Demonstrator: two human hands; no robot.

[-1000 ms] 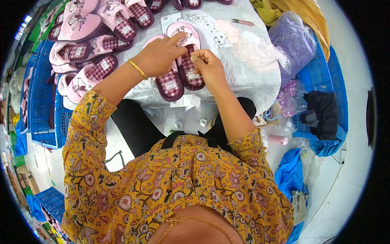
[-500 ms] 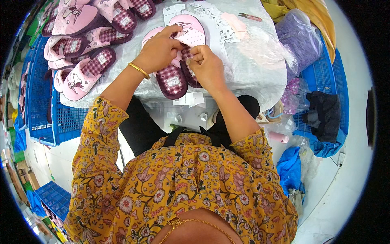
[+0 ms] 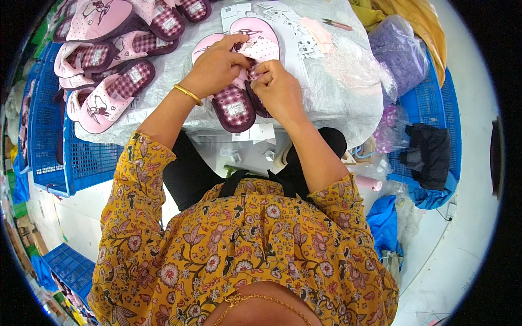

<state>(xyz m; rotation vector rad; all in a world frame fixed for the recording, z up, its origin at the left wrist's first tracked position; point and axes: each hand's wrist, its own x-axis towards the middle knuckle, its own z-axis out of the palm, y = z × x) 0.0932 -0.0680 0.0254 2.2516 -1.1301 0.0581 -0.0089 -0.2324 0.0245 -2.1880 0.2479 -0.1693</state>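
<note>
Item: pair of pink slippers with maroon checked insoles [image 3: 235, 103], lying side by side on the silvery plastic-covered table [image 3: 337, 92], just in front of us at its near edge. We are resting our left hand [image 3: 217, 68] on the uppers, fingers curled down onto the pink fabric; a gold bangle [image 3: 188, 94] is sitting at that wrist. We are pressing our right hand [image 3: 280, 89] against the left, its fingertips pinched together on something small at the strap of the slippers, possibly a tag, though the view is too cramped for us to tell.

Adjacent stock: a heap of matching pink checked slippers [image 3: 111, 49] is spreading across the left part of the table and over a blue plastic crate [image 3: 46, 141]. White paper labels [image 3: 296, 32] are lying beyond the hands, a small red-handled snipping tool [image 3: 337, 24] further right. A clear bag of purple material [image 3: 402, 57] is sitting at the right edge, beside another blue crate [image 3: 435, 108] holding dark cloth [image 3: 429, 155].
</note>
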